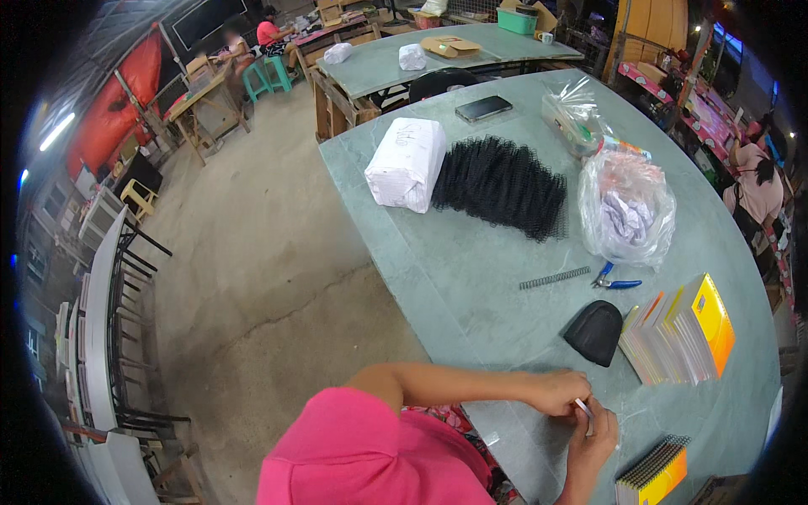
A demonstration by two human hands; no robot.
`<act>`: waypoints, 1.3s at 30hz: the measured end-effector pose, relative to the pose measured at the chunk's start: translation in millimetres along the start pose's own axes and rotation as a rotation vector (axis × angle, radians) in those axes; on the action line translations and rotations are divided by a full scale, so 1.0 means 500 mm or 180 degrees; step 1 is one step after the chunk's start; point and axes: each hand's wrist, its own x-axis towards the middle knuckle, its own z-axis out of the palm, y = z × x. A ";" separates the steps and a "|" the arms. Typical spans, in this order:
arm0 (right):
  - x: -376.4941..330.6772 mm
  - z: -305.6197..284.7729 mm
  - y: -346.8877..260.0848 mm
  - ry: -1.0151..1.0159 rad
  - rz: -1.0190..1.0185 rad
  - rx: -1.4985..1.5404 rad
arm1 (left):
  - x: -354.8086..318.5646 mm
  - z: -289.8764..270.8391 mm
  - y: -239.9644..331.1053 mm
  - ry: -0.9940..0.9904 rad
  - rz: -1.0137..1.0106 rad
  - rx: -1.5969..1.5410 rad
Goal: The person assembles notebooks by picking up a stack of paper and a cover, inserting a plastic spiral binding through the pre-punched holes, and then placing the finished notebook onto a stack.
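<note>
Left hand and right hand meet low over the tabletop; fingers of both pinched together on a small pale strip — held between the hands, just above the surface; black pouch near, beyond the hands; stack of booklets beside it; spiral notebook by the right wrist; loose wire coil and blue pliers farther off — black coil heap beyond.

On the grey-green stone table, the black pile of wire binding coils lies between the white wrapped paper bundle (left) and the clear plastic bag. Nearer, a black pouch sits left of the fanned yellow notebooks.
</note>
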 end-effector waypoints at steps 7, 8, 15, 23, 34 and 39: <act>0.008 0.000 0.035 0.0396 0.0346 0.0340 | -0.047 -0.247 -0.018 0.1640 -0.1150 0.2356; 0.015 0.010 0.039 0.0500 0.0263 0.0425 | -0.065 -0.238 -0.034 0.1711 -0.1240 0.2649; 0.030 -0.019 0.009 -0.0108 0.0705 0.0442 | -0.066 -0.222 -0.095 0.1877 -0.1620 0.2119; 0.047 -0.006 0.005 -0.0443 0.0527 -0.0003 | -0.039 -0.319 0.076 0.2545 -0.0506 -0.0153; 0.050 0.010 -0.010 -0.0123 0.0489 0.0281 | -0.016 -0.176 0.105 0.1581 -0.0654 -0.1538; 0.060 0.006 -0.005 0.0080 0.0711 0.0359 | -0.015 -0.174 0.123 0.0319 -0.1320 -0.0467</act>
